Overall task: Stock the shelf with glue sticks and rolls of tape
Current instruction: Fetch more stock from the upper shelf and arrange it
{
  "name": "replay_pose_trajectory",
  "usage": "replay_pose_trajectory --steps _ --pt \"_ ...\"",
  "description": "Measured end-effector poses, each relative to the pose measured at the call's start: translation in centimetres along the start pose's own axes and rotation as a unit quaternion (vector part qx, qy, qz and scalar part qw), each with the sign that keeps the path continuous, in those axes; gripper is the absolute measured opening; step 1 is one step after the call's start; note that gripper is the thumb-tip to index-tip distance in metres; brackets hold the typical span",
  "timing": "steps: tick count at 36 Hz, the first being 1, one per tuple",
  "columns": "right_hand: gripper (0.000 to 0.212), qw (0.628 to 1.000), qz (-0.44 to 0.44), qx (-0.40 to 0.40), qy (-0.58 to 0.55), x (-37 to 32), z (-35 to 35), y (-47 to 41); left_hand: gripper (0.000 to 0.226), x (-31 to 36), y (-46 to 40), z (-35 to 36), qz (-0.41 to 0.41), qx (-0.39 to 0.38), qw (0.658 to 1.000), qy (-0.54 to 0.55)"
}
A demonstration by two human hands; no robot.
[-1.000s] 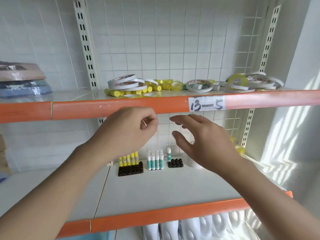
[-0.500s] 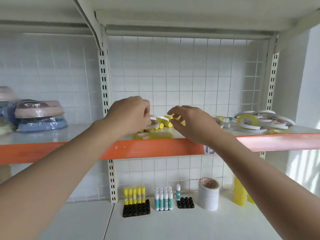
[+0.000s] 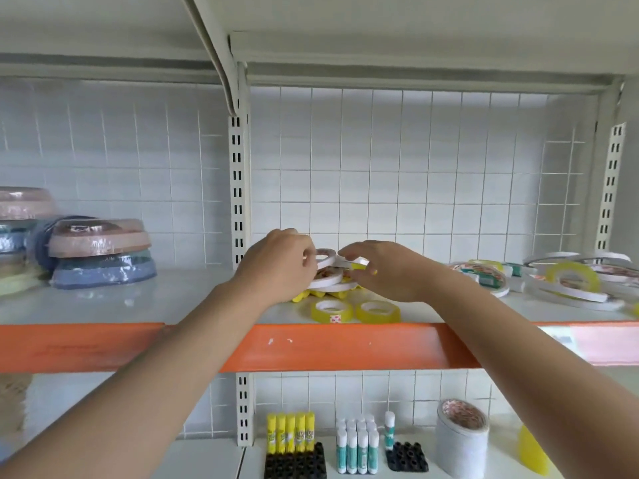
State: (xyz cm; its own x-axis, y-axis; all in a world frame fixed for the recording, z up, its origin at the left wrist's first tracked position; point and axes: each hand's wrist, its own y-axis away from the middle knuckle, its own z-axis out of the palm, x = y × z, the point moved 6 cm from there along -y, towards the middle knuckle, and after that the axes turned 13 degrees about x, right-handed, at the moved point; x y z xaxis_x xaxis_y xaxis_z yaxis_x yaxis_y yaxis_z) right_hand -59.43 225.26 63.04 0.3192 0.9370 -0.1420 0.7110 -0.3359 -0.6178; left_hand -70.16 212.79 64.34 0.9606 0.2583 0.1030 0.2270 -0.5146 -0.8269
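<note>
Shelving: white wire-grid backing is closing off the bay behind two orange-edged boards, and I am looking along my arms at the upper board (image 3: 345,344).
Lower board, nearest: yellow glue sticks (image 3: 290,432) and teal-labelled ones (image 3: 358,447) are standing upright beside black holders, with a big white roll (image 3: 461,440) to their right; I am leaving these alone.
Front tape: two yellow rolls (image 3: 356,311) are lying flat just behind the orange lip, below and between my hands.
Left hand (image 3: 276,267): fingers are curling over the left edge of the white rolls (image 3: 326,271); I am judging it a grasp on the pile, though the fingertips are hiding behind the knuckles.
Right hand (image 3: 387,271): fingers and thumb are pinching the top roll's right rim.
Task thing: the white rolls are sitting in a loose tilted pile between my hands, on top of small yellow sticks (image 3: 302,297) on the upper board.
Step, as I judge it: I am squaring this pile.
Doing it well: I am aiming to press both sides inward evenly, lift little, and keep the sticks underneath from rolling toward the lip.
Risk: thin rolls are likely sliding easily off one another.
Far right: loose tape (image 3: 570,281) is sprawling, still needing sorting.
Far left: wrapped bowls (image 3: 100,254) are stacking on the neighbouring board.
</note>
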Motion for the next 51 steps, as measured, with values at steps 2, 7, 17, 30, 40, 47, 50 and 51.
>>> replay_pose_trajectory --steps 2,7,17,30,40,47,50,51 --pt "0.04 1.0 -0.001 -0.008 0.007 -0.1 0.2 0.1 0.019 0.1 0.1 0.1 0.007 0.002 1.0 0.006" --pt "0.035 1.0 -0.001 -0.015 0.008 -0.4 0.4 0.1 0.01 -0.1 0.2 0.2 -0.006 -0.011 1.0 0.012" --pt "0.026 0.998 -0.058 0.016 0.001 -1.8 0.1 -0.4 0.009 0.0 0.0 -0.8 0.006 0.061 0.998 0.03" --pt "0.013 0.992 -0.036 0.108 -0.056 -1.8 -2.1 0.4 0.011 -0.4 0.0 -2.3 -0.046 0.133 0.989 0.054" --pt "0.017 0.975 -0.017 0.208 -0.074 -1.5 -4.1 1.4 0.011 -0.8 0.1 -2.0 -0.063 0.123 0.988 0.063" --pt "0.011 0.975 -0.054 0.216 -0.005 -2.2 -5.5 2.5 0.006 -0.6 -0.1 -2.2 -0.05 0.121 0.991 0.037" --pt "0.013 0.968 -0.06 0.242 0.012 -2.8 -7.1 3.9 0.008 0.0 -0.1 -2.9 -0.027 0.142 0.989 0.032" --pt "0.014 0.966 -0.063 0.248 0.024 -3.0 -7.6 4.5 0.008 0.4 0.0 -3.3 -0.014 0.15 0.988 0.027"
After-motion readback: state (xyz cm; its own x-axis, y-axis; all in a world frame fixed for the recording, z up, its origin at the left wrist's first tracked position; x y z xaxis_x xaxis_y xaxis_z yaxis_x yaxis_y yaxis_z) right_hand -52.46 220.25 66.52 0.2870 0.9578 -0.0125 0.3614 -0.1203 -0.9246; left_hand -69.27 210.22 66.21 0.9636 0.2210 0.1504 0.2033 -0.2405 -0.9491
